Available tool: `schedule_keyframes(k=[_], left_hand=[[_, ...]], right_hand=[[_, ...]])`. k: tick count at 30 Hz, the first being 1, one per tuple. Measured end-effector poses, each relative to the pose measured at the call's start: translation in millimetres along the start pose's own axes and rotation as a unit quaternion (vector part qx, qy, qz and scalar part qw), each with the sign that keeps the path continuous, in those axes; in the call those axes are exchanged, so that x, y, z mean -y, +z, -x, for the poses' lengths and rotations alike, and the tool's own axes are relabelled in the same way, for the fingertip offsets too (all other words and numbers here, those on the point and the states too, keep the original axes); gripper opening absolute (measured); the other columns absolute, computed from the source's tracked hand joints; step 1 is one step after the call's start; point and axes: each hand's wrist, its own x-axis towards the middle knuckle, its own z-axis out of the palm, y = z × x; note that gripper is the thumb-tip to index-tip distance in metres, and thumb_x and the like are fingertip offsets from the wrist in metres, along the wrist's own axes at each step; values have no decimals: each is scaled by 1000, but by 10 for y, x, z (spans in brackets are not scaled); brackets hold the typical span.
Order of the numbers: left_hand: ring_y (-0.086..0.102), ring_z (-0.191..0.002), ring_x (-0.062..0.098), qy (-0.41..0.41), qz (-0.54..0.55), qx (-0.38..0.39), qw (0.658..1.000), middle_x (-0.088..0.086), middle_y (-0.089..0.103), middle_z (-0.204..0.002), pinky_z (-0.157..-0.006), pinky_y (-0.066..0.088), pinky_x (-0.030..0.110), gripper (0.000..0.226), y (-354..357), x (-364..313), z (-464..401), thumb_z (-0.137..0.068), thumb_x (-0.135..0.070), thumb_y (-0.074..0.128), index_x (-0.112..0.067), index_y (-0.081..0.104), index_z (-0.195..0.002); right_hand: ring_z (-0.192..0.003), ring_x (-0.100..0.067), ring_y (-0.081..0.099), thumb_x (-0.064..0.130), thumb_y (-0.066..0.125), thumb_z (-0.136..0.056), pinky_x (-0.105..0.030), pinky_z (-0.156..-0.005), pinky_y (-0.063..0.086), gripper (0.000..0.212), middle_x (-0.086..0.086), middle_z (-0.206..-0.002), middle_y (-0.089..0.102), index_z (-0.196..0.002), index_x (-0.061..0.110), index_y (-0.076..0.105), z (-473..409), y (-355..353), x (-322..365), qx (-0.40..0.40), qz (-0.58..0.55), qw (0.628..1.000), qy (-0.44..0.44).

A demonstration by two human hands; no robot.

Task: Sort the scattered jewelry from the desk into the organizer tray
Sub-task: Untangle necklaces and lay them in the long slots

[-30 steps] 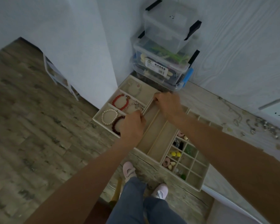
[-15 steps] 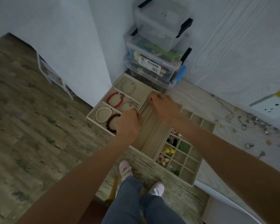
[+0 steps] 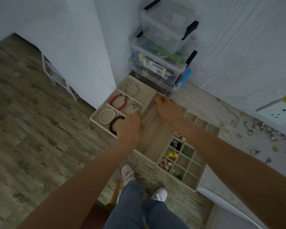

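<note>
The beige organizer tray [image 3: 157,142] lies at the desk's left corner. Its left part holds a red bracelet [image 3: 118,101], a pearl bracelet [image 3: 106,116] and a dark red bracelet [image 3: 113,125]. Its right grid holds small pieces. My left hand [image 3: 129,128] is at the near end of the first long slot, and my right hand [image 3: 168,109] is at the far end. Both have their fingertips bunched downward in a pinch. The thin chain between them is barely visible against the slot wall. Scattered jewelry [image 3: 257,129] lies on the desk to the right.
Stacked clear storage boxes [image 3: 162,63] stand against the wall just behind the tray. A white socket strip [image 3: 277,111] sits at the far right. The desk's front edge runs below the tray, with my pink shoes [image 3: 127,172] and the floor beneath it.
Both hands have stayed at the ends of the long slot, with the left hand edging slightly toward the slot wall. The view has shifted a little.
</note>
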Motion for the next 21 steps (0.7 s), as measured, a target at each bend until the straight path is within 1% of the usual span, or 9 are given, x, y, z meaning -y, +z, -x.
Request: schedule_keyframes(k=[6, 7, 9, 10, 11, 14, 17, 19, 21], left_hand=[[65, -86, 24, 94, -179, 1, 979, 9, 62, -105, -58, 39, 28, 39, -93, -51, 141, -87, 3, 52, -7, 43, -123], [65, -82, 23, 109, -200, -3, 974, 8, 63, -99, -56, 40, 27, 39, -108, -61, 180, -82, 2, 59, -8, 49, -118], [63, -63, 18, 136, -229, -31, 963, 4, 64, -74, -43, 40, 23, 36, -102, -32, 210, -58, -5, 81, -13, 66, -90], [61, -57, 17, 141, -221, -40, 964, 3, 62, -67, -38, 39, 21, 36, -114, -6, 220, -46, -5, 86, -14, 69, -77], [61, -60, 18, 146, -204, -45, 967, 4, 62, -69, -39, 41, 21, 33, -118, 31, 224, -46, -5, 86, -13, 69, -74], [54, -99, 24, 110, -115, -31, 987, 9, 56, -107, -66, 46, 29, 25, -80, 212, 257, -82, -4, 62, -11, 65, -106], [44, -106, 23, 110, -20, -40, 993, 9, 51, -117, -76, 40, 30, 28, -118, 427, 286, -90, -8, 55, -18, 68, -113], [41, -110, 24, 129, -38, -17, 991, 7, 48, -124, -81, 36, 31, 33, -161, 473, 318, -91, -11, 52, -25, 66, -117], [34, -119, 23, 145, -110, 21, 983, 4, 39, -133, -93, 33, 32, 41, -203, 456, 348, -91, -11, 48, -33, 59, -125]], right_hand=[[-110, -37, 50, 0, 42, -89, -40, -84, 43, 42, -23, -122, 50, -130, 4, 35, -27, -2, -13, 17, -6, 1000, -2], [-110, -37, 51, 1, 42, -89, -39, -83, 43, 42, -24, -123, 50, -130, 4, 35, -27, -8, -14, 21, -7, 1000, -2], [-110, -37, 50, 2, 43, -89, -39, -82, 43, 42, -24, -125, 48, -131, 5, 34, -29, -15, -15, 27, -9, 1000, 0], [-111, -37, 50, 2, 43, -89, -39, -82, 44, 43, -24, -127, 46, -131, 5, 33, -25, -21, -16, 30, -10, 999, 0], [-111, -37, 50, 2, 43, -90, -39, -81, 44, 44, -24, -127, 46, -132, 5, 32, -21, -24, -20, 33, -11, 999, -1], [-104, -36, 53, 1, 41, -90, -35, -73, 39, 40, -22, -123, 49, -129, 6, 35, 1, -46, -31, 32, -27, 999, -4], [-101, -34, 54, 4, 39, -92, -36, -74, 42, 37, -20, -122, 50, -129, 8, 35, 19, -50, -19, 31, -38, 999, -2], [-104, -34, 53, 9, 34, -96, -39, -82, 44, 32, -19, -121, 51, -128, 7, 38, 32, -54, 10, 26, -74, 997, 17], [-110, -35, 49, 12, 29, -98, -42, -89, 41, 31, -17, -123, 50, -125, 7, 43, 33, -61, 34, 9, -99, 995, 24]])
